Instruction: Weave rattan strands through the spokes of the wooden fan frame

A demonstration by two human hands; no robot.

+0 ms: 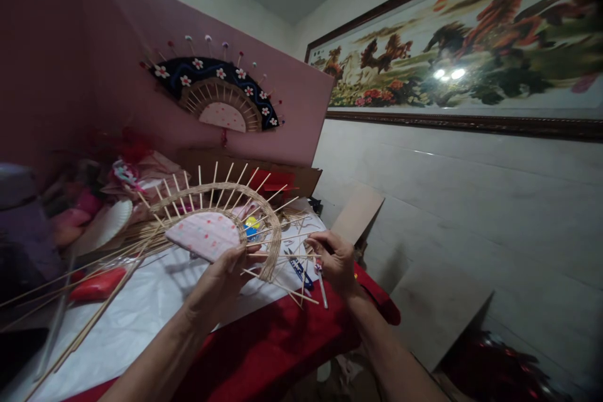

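My left hand (225,277) grips the lower edge of a half-round woven fan frame (214,220), fingers closed on its pink dotted centre piece. Thin wooden spokes radiate from the frame, and a band of pale rattan is woven round them. My right hand (332,257) is at the frame's right side, fingers pinched on a rattan strand (287,240) among the spokes. Long loose rattan strips (89,270) trail off to the left over the table.
A finished black fan with flowers (217,91) hangs on the pink board. Blue scissors (300,273) and a pen-like tool (322,289) lie on the white sheet over a red cloth (282,339). Clutter and a red object (97,284) are at left; cardboard (358,213) stands at right.
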